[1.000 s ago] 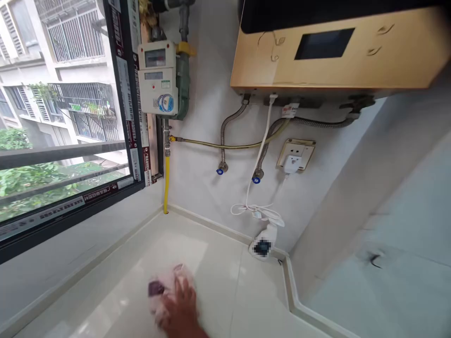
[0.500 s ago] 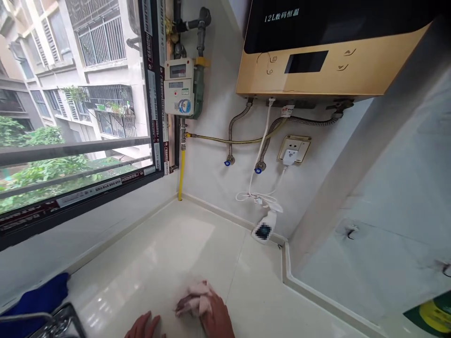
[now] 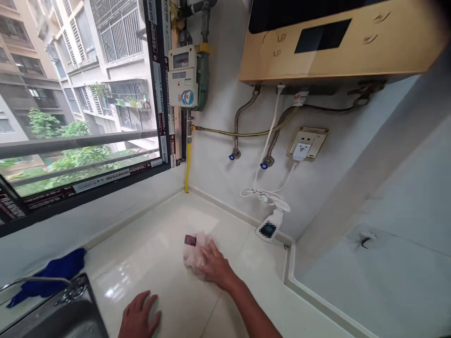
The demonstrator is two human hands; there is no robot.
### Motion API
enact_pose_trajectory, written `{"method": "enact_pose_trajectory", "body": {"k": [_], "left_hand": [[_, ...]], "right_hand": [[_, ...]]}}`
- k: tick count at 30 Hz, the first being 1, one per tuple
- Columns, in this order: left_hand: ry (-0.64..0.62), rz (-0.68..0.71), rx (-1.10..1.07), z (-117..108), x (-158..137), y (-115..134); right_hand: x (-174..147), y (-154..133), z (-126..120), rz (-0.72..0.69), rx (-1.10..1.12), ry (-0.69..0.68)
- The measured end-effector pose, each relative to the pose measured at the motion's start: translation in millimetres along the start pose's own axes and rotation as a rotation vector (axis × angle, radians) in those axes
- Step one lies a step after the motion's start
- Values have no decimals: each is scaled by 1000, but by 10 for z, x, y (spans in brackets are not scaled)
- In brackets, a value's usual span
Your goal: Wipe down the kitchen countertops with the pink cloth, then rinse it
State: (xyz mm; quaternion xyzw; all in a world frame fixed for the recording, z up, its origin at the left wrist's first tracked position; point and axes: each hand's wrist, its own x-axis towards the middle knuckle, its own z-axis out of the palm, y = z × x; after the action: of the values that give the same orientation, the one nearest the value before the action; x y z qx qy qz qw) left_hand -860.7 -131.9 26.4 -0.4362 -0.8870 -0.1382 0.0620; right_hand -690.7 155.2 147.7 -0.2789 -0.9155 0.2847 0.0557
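Note:
A pale pink cloth (image 3: pixel 193 260) with a dark red label lies bunched on the glossy white countertop (image 3: pixel 155 244). My right hand (image 3: pixel 213 266) presses down on it, its fingers wrapped over the cloth's right side. To the left, nearer the front edge of the view, my left hand (image 3: pixel 139 315) rests with fingers apart and nothing in them. It sits between the cloth and the sink.
A metal sink (image 3: pixel 66 313) with a tap and a blue cloth (image 3: pixel 59 270) stand at the left. A white camera-like device (image 3: pixel 270 225) occupies the back corner below a socket (image 3: pixel 307 143). Above hang a gold water heater (image 3: pixel 317 51), hoses and a gas meter (image 3: pixel 183 77).
My right hand has pushed the pink cloth farther back across the countertop. My left hand shows more fully, and the view has shifted, bringing more of the sink into sight.

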Motion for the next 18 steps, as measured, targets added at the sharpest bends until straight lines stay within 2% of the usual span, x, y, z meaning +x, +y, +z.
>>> {"method": "enact_pose_trajectory", "body": {"k": [2,4,6,8,10,13,16,18], "left_hand": [[1,3,-7,-58,-25,18],[-2,1,-12,-76,-55,17],[3,-9,-11,-71,-74,40],[36,-22,-3,-80,-44,157],[72,3,-9,-127,81,413],[19,120,-59,-208,478,999],[-243,144,-73,-155,1000,1535],[-354,152,-80,-23,1320,1733]], "right_hand": [[-204,417,52,40,-54,69],[-455,976,112,137,-131,165],[-714,1581,181,209,-210,197],[-950,2112,264,227,-288,233],[-1134,2483,362,235,-334,300],[-1284,2720,505,196,-353,395],[-1296,2771,594,171,-360,438],[-1264,2809,620,181,-349,435]]}}
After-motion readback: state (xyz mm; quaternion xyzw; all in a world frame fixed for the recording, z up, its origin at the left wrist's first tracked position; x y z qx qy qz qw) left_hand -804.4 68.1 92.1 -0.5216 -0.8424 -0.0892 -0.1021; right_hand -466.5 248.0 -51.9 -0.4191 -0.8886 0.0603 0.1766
